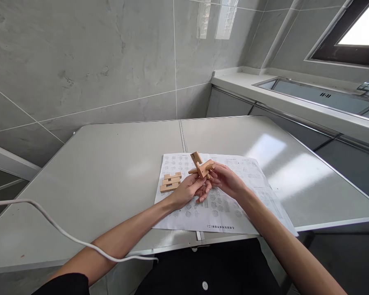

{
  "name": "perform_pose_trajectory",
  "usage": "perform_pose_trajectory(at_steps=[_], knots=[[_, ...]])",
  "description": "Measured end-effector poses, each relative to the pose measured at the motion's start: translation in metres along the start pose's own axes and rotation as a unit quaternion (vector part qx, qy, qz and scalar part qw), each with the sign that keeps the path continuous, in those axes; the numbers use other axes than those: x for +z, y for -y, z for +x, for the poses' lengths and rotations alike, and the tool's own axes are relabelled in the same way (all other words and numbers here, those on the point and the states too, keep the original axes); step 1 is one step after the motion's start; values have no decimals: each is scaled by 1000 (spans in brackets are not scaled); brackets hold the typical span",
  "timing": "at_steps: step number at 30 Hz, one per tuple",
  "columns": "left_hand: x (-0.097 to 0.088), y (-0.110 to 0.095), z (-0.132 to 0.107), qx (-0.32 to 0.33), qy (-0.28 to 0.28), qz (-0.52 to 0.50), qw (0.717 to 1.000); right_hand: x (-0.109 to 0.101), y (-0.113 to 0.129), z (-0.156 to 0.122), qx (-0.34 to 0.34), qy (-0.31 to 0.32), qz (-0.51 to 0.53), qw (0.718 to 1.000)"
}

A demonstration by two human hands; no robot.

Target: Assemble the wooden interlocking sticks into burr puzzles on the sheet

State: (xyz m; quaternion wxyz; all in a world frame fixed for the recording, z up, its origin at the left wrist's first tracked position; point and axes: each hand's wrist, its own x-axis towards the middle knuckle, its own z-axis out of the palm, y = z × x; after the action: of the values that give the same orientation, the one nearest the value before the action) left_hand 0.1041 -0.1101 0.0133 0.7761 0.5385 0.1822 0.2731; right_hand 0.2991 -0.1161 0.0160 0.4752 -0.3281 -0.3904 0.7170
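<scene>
Both hands hold a partly interlocked wooden burr puzzle [204, 168] above a printed sheet. Its bars cross one another, and one bar with a dark mark sticks up at the far left. My left hand [189, 190] grips the puzzle from below and the left, thumb against the wood. At the right side, the fingers of my right hand [227, 178] are closed on a bar end; some fingertips are hidden behind the wood. Left of the hands, several loose notched wooden bars [171, 182] lie side by side on the sheet [224, 219].
The sheet carries small diagrams and lies on a pale folding table [126, 164] with a seam down its middle. A white cable [64, 233] crosses over my left forearm. Tiled wall stands behind; a counter with a sink [320, 96] is at the right.
</scene>
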Motion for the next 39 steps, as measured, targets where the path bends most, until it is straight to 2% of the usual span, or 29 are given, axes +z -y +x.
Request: perform_pose_trajectory(at_steps=[6, 12, 17, 21, 31, 39], knots=[[4, -4, -2, -5, 12, 32, 999, -4, 0, -1, 1, 7, -2, 1000], [4, -4, -3, 10, 26, 61, 998, -7, -5, 0, 43, 22, -24, 999], [5, -5, -3, 14, 22, 101, 995, -5, -4, 0, 14, 35, -19, 999], [6, -4, -3, 19, 12, 139, 990, -4, -3, -1, -2, 20, -18, 1000], [6, -7, -8, -28, -8, 222, 975, -1, -4, -2, -20, 9, -19, 1000], [9, -7, -6, -18, -6, 209, 978, 1, -1, -5, -23, 8, -9, 1000]])
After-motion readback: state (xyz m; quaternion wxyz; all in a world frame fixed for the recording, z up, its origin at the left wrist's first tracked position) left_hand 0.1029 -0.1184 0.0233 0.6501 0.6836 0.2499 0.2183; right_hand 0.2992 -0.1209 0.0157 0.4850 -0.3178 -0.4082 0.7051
